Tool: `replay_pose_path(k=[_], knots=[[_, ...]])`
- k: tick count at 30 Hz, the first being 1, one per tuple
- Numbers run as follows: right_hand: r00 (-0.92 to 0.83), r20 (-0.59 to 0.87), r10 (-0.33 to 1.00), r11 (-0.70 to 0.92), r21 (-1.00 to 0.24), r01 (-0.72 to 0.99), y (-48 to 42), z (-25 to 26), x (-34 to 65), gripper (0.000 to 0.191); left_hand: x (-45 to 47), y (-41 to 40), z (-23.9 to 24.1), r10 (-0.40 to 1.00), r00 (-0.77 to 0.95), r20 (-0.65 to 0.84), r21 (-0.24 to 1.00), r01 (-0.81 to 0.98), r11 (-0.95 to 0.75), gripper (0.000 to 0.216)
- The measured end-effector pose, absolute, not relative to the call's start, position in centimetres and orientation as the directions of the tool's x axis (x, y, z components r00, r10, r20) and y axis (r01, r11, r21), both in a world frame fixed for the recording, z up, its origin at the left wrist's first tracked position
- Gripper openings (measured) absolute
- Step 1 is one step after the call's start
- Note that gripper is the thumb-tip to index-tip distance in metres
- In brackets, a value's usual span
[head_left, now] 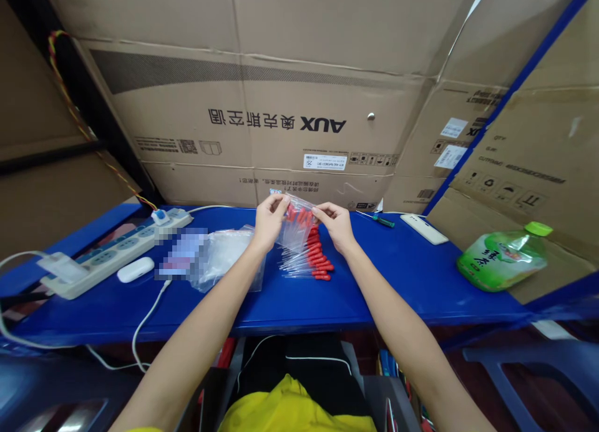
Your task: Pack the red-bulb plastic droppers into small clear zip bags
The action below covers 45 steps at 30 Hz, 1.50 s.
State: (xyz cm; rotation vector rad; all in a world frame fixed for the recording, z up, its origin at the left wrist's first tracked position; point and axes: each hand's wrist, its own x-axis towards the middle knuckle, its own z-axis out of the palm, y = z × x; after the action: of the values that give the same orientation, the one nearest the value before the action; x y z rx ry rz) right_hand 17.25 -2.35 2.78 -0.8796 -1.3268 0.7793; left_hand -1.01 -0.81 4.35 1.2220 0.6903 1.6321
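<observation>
Between my two hands a clear plastic bag is held up over the blue table, with several red-capped pieces showing inside it. My left hand pinches its upper left edge between thumb and fingers. On the other side my right hand grips the upper right edge the same way. Just below the bag lies a row of thin clear droppers with red rubber bulbs, bulbs to the right and clear stems to the left. A pile of flat clear plastic bags rests left of them, partly behind my left forearm.
A white power strip with cables and a white earphone case are at the left. On the right are a green screwdriver, a white phone and a green drink bottle. Cardboard walls enclose the blue table.
</observation>
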Motion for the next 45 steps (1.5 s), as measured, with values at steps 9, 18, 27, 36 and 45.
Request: replay_pose_path(k=[9, 18, 27, 36, 45], knots=[[0.114, 0.497, 0.861, 0.497, -0.867, 0.027, -2.3, 2.8, 17.4, 0.046, -0.6, -0.2, 3.3, 0.904, -0.009, 0.427, 0.868, -0.277, -0.413, 0.019], [0.108, 0.467, 0.878, 0.474, -0.879, -0.049, -2.2, 2.9, 17.7, 0.041, -0.6, -0.6, 3.5, 0.961, 0.045, 0.272, 0.911, -0.335, -0.242, 0.027], [-0.050, 0.327, 0.944, 0.321, -0.942, -0.099, -3.5, 4.2, 17.5, 0.044, -0.5, -1.1, 4.0, 0.899, 0.190, 0.393, 0.919, -0.052, -0.391, 0.043], [-0.080, 0.326, 0.942, 0.325, -0.945, -0.022, -3.2, 3.7, 17.7, 0.048, -0.5, -1.9, 4.6, 0.859, 0.323, 0.396, 0.909, -0.009, -0.416, 0.047], [-0.116, 0.351, 0.929, 0.354, -0.935, 0.006, -3.1, 3.4, 17.4, 0.048, -0.7, -1.3, 4.2, 0.842, 0.327, 0.428, 0.878, 0.071, -0.474, 0.046]])
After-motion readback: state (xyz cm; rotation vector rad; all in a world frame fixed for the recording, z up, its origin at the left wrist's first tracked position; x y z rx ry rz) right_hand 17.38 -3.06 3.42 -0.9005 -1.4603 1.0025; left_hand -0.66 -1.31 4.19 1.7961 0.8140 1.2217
